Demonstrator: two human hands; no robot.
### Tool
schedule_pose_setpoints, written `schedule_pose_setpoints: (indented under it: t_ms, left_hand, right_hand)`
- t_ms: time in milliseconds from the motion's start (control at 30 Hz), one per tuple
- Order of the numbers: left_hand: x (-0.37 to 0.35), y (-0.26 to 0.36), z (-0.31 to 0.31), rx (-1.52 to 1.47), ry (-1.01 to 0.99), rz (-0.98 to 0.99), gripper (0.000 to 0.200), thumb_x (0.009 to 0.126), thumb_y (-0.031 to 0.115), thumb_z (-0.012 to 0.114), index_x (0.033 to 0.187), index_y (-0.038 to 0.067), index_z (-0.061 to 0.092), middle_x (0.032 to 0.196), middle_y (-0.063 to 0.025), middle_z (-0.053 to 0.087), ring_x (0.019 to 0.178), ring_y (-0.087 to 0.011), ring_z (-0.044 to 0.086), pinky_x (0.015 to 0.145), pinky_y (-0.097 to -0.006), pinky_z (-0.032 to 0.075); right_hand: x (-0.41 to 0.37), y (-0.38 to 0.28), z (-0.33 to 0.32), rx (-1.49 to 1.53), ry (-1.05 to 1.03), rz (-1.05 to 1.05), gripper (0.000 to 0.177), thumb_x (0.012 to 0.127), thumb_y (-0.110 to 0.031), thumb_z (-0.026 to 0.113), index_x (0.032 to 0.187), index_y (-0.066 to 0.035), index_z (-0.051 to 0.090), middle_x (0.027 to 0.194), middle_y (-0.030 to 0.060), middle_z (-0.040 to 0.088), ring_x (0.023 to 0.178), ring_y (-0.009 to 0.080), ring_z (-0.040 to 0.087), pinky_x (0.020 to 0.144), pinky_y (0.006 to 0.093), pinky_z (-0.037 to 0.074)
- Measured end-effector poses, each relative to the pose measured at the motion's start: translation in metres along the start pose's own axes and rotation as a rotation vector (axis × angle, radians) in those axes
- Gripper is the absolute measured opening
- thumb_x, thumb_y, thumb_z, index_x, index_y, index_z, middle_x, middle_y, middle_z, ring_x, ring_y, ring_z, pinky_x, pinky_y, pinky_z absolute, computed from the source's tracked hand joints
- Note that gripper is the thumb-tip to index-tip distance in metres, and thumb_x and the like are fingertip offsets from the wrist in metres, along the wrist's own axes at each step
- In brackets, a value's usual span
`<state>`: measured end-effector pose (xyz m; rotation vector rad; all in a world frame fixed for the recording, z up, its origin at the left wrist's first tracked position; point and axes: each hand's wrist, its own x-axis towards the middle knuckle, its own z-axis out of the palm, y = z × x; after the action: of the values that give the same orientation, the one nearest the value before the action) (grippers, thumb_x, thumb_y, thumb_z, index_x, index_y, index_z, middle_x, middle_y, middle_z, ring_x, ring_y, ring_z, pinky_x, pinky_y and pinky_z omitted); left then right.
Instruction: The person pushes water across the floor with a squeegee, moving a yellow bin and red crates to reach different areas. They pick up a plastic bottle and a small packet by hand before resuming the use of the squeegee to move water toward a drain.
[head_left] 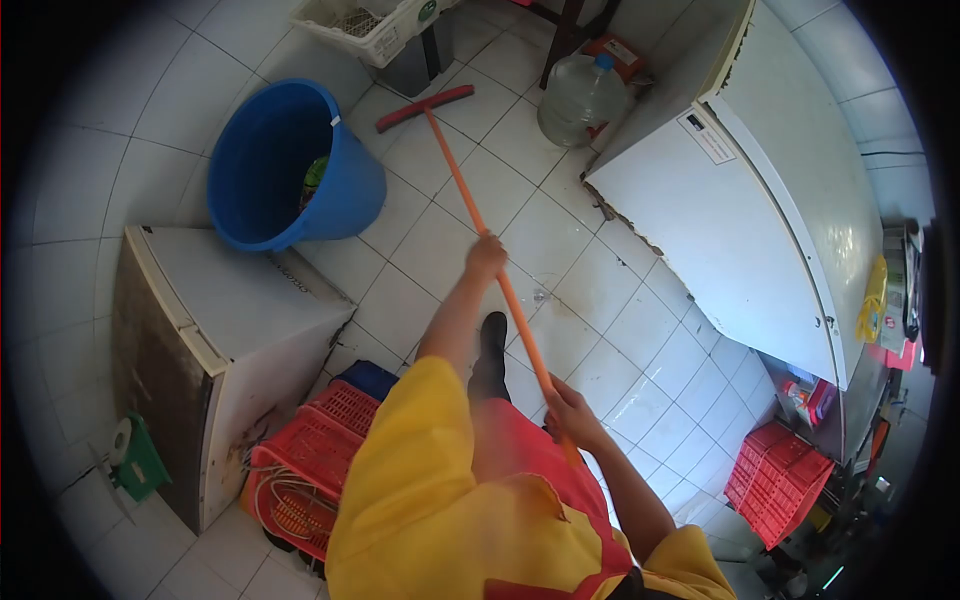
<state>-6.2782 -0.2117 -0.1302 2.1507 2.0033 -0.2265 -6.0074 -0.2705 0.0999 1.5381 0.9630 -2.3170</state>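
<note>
A floor squeegee (456,172) with a long orange handle and a red head slants across the middle of the view. Its head rests on the white tiled floor (400,275) at the top, near a blue bin. My left hand (486,258) is closed around the handle about halfway along. Closer to my body, my right hand (574,414) grips the upper end of the same handle. Some fingers of both hands are hidden by the handle and the hands themselves.
The blue bin (365,190) holds something green. A small fridge (250,290) and red crates (330,425) stand left. On the right are a large white chest (715,210) and a red basket (775,485). A clear water jug (580,100) sits at the back.
</note>
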Motion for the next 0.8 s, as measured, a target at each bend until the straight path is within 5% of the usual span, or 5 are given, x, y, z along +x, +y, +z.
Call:
schedule_pose_setpoints:
  t_ms: [133, 433, 533, 700, 800]
  left_hand:
    - [-0.016, 0.033, -0.008, -0.03, -0.352, 0.019, 0.006, 0.065, 0.015, 0.064, 0.069, 0.013, 0.066, 0.078, -0.0022, 0.062, 0.092, -0.0182, 0.053, 0.096, -0.0371, 0.032]
    - [-0.116, 0.394, 0.002, -0.422, -0.37, 0.156, 0.014, 0.064, 0.021, 0.063, 0.072, 0.011, 0.066, 0.078, -0.0105, 0.063, 0.083, -0.0255, 0.06, 0.087, -0.0442, 0.038]
    - [-0.159, 0.519, -0.011, -0.506, -0.348, 0.235, 0.016, 0.064, 0.024, 0.065, 0.071, 0.009, 0.065, 0.077, -0.0118, 0.063, 0.076, -0.0263, 0.061, 0.07, -0.0383, 0.047]
    - [-0.211, 0.632, -0.079, -0.724, -0.409, 0.355, 0.017, 0.064, 0.023, 0.064, 0.07, 0.008, 0.065, 0.074, -0.0118, 0.063, 0.074, -0.0265, 0.061, 0.067, -0.0388, 0.048]
    - [-0.223, 0.634, -0.063, -0.753, -0.163, 0.357, 0.015, 0.064, 0.021, 0.063, 0.069, 0.008, 0.064, 0.074, -0.0114, 0.062, 0.075, -0.0272, 0.061, 0.069, -0.0394, 0.047]
  right_hand:
    - [-0.012, 0.048, -0.022, -0.248, 0.131, -0.014, 0.04, 0.091, -0.026, 0.039, 0.129, -0.015, 0.038, 0.053, 0.0002, 0.04, 0.039, 0.0082, 0.039, 0.034, 0.0232, 0.033]
    - [-0.225, 0.264, -0.228, -0.652, 0.285, 0.003, 0.035, 0.087, -0.022, 0.046, 0.117, -0.005, 0.051, 0.06, 0.0051, 0.054, 0.048, 0.0107, 0.05, 0.046, 0.0269, 0.041]
    - [-0.335, 0.317, -0.279, -0.702, 0.328, 0.046, 0.031, 0.084, -0.021, 0.05, 0.108, -0.002, 0.056, 0.063, 0.0092, 0.059, 0.054, 0.0133, 0.053, 0.052, 0.0287, 0.042]
    - [-0.463, 0.351, -0.316, -0.837, 0.377, -0.007, 0.029, 0.081, -0.023, 0.055, 0.102, -0.003, 0.059, 0.069, 0.0114, 0.061, 0.062, 0.0131, 0.056, 0.057, 0.0287, 0.044]
    - [-0.461, 0.36, -0.32, -0.903, 0.334, -0.023, 0.031, 0.08, -0.025, 0.058, 0.103, -0.003, 0.059, 0.074, 0.0094, 0.063, 0.068, 0.0093, 0.056, 0.062, 0.0255, 0.045]
